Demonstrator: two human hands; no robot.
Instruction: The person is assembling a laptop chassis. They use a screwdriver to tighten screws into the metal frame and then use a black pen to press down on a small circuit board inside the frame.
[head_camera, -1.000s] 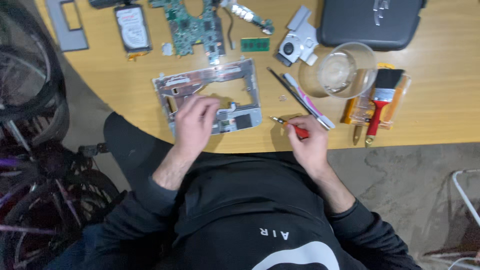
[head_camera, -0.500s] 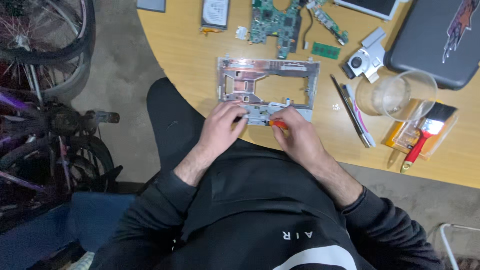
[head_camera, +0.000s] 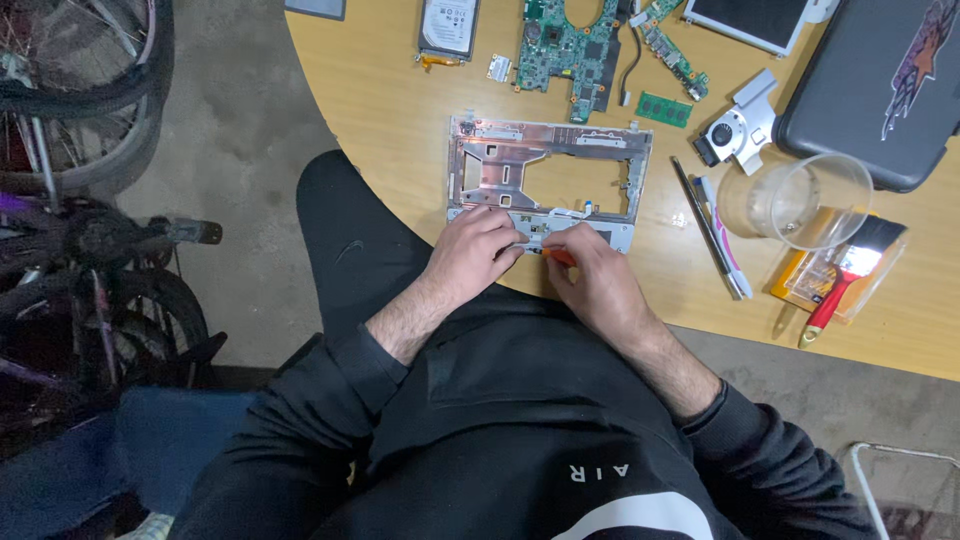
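A silver metal laptop frame (head_camera: 548, 170) lies flat on the wooden table (head_camera: 380, 110), its near edge close to the table's rim. My left hand (head_camera: 470, 255) rests on the frame's near left edge, fingers curled down on it. My right hand (head_camera: 590, 275) is beside it, closed around a small screwdriver with an orange-red handle (head_camera: 562, 256), its tip at the frame's near strip.
A green circuit board (head_camera: 565, 45), a hard drive (head_camera: 448, 25), a small fan (head_camera: 735, 130), a clear plastic cup (head_camera: 805, 200), pens (head_camera: 715, 235), a red-handled brush (head_camera: 845, 275) and a dark case (head_camera: 880, 90) lie on the table. Bicycle wheels (head_camera: 90, 200) stand at left.
My right hand with the screwdriver has come from the table edge to the frame's near strip, close to my left hand. The camera view has shifted so that the table sits further right.
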